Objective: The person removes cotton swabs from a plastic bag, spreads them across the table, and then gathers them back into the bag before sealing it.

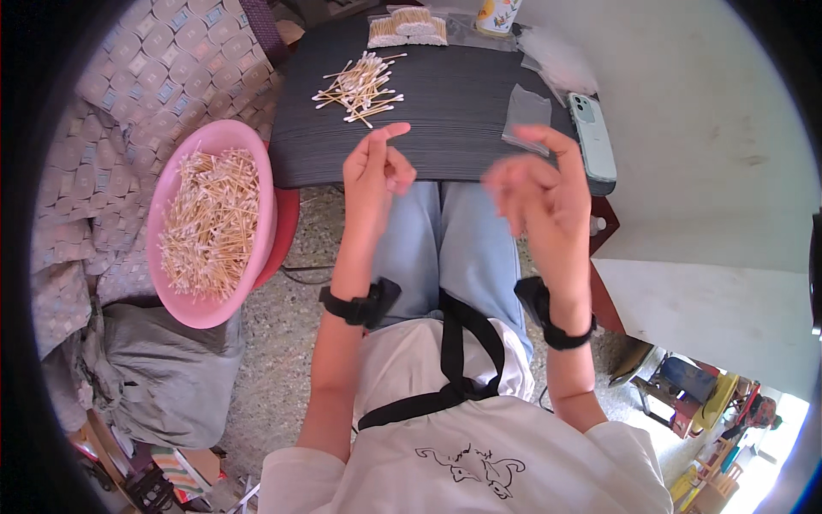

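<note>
My left hand (373,169) hovers above my lap, at the table's front edge. Its index finger points out while the other fingers bend inward, and nothing shows in it. Just beyond it, a loose pile of cotton swabs (360,86) lies on the dark table. Facing it across a gap is my right hand (548,184), somewhat smeared by motion, its index finger stretched out and the others loosely bent. No object is visible in that hand either. A small clear plastic bag (528,113) lies on the table close to its fingertips.
At my left, a pink basin (264,236) full of cotton swabs rests on a red support. Stacked swab bundles (409,30) sit at the table's far side beside a printed cup (497,15). Clear plastic bags (561,62) and a pale green phone (593,137) line the right edge, near the wall.
</note>
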`<action>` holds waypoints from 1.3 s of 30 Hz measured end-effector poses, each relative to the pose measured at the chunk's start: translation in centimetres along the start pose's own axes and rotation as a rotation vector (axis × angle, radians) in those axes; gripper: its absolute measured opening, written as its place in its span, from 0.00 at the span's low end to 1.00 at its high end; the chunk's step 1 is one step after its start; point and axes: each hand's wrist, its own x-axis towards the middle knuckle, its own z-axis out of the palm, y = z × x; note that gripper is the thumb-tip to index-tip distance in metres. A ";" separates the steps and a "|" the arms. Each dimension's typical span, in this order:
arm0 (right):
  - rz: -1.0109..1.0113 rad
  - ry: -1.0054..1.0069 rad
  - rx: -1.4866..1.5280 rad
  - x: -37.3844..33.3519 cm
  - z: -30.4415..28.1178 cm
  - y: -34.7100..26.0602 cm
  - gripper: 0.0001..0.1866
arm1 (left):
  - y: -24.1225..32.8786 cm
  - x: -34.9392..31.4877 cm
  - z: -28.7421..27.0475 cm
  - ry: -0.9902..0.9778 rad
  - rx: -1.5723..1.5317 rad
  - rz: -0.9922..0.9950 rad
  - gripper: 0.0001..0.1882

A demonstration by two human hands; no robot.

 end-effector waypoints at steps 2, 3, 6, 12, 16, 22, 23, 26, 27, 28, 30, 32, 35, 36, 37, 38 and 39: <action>-0.205 -0.200 0.155 -1.0 0.8 -0.6 0.31 | 0.2 -0.3 0.4 -0.058 -0.217 -0.002 0.31; -0.279 -0.261 0.166 -2.0 1.1 -0.7 0.41 | 1.3 -0.7 1.3 -0.066 -0.452 -0.085 0.37; -0.357 -0.782 0.506 -6.2 -0.6 -1.5 0.39 | 2.0 -1.7 1.0 -0.109 -0.700 -0.155 0.46; -0.792 -1.209 0.857 -9.6 1.8 -5.3 0.27 | 1.1 -2.3 0.3 -0.163 -0.660 -0.125 0.45; -0.799 -1.177 0.891 -9.7 1.9 -5.3 0.26 | 0.4 -2.0 0.0 -0.141 -0.518 -0.127 0.42; -0.600 -0.867 0.848 -8.1 1.4 -3.5 0.33 | -0.1 0.7 -1.2 0.097 0.332 0.178 0.25; -0.618 -0.843 0.783 -6.0 2.1 -2.4 0.33 | -0.6 1.4 -1.9 0.100 0.323 0.173 0.25; -0.348 -0.464 0.252 -3.5 1.5 -2.3 0.18 | -1.9 4.5 -3.1 0.327 1.017 0.663 0.30; -0.321 -0.389 0.100 -2.8 1.6 -2.0 0.15 | -2.2 5.1 -3.4 0.333 1.143 0.660 0.31; -0.293 -0.315 -0.051 -2.1 1.9 -1.5 0.12 | -2.4 5.7 -3.7 0.341 1.269 0.653 0.32; -0.250 -0.327 -0.126 -1.3 1.7 -0.3 0.10 | -2.7 6.4 -3.7 0.337 1.350 0.613 0.32; -0.181 -0.365 -0.197 -0.7 1.6 0.8 0.09 | -3.0 7.1 -3.9 0.316 1.389 0.596 0.26; -0.086 -0.422 -0.229 -0.4 1.3 2.2 0.09 | -3.1 6.9 -4.7 0.151 1.327 0.566 0.21; -0.085 -0.421 -0.233 0.0 1.3 2.9 0.09 | -3.1 6.7 -4.6 0.148 1.268 0.646 0.18; -0.152 -0.376 -0.365 0.6 1.2 3.9 0.09 | -2.9 6.8 -4.6 0.148 1.265 0.646 0.18; -0.216 -0.331 -0.494 1.3 1.2 5.0 0.09 | -2.9 6.7 -4.8 0.088 1.220 0.655 0.19; -0.291 -0.280 -0.615 2.2 1.1 6.2 0.11 | -2.9 6.6 -4.7 0.026 1.171 0.665 0.20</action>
